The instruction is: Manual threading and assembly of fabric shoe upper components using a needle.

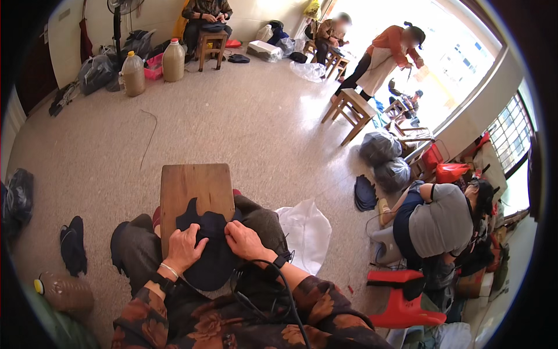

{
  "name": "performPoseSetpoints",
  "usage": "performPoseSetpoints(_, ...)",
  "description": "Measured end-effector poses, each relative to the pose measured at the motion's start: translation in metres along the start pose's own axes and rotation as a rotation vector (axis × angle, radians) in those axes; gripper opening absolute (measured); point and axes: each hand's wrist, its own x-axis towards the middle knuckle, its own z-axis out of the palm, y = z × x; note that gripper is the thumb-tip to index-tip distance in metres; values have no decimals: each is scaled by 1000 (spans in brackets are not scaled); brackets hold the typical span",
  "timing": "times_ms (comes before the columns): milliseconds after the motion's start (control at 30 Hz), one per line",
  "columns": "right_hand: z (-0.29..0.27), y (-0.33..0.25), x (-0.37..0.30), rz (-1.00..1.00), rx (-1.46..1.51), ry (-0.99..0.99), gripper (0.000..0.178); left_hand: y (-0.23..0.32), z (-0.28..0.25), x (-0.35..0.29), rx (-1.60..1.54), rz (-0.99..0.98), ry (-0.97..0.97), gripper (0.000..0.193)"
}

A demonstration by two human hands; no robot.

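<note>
A dark navy cloth piece (212, 264) lies partly on the wooden stool (195, 177) between my knees and hangs over its near edge into my lap. Its near end is rounded, and a pointed tab sticks up at the far left. My left hand (183, 247) is closed on the cloth's left side, thumb and fingers pressed together. On the right side, my right hand (245, 239) pinches the cloth's edge with curled fingers. The fingertips of both hands are partly hidden, so any small item in them cannot be made out.
Stacks of dark cloth pieces lie on the floor at left (73, 247) and right (365, 193). A white sack (305, 232) rests by my right knee. A brown jug (65, 289) lies at lower left. A seated person (440, 221) and a red stool (401, 314) are at right.
</note>
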Motion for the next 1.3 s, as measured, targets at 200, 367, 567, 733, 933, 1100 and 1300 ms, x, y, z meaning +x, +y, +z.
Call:
performPoseSetpoints(200,3,5,1,-102,15,103,12,-5,11,-1,-39,46,110,38)
performPoseSetpoints(367,-15,4,4,-26,67,14,14,-5,7,12,-44,11,34,30)
performPoseSetpoints(567,-8,-4,-2,19,4,-10,11,-13,9,0,-81,-3,74,18)
performPoseSetpoints(733,-5,0,3,18,22,-7,9,-18,7,3,-95,-15,66,15)
performPoseSetpoints(933,-3,-7,0,0,44,57,7,-19,-3,12,-223,-131,57,13)
performPoseSetpoints(1100,-3,-7,4,26,-11,35,7,-2,1,32,-254,-39,-2,11)
performPoseSetpoints(1300,-7,-10,5,28,38,37,10,-9,17,41,-262,-8,-91,10)
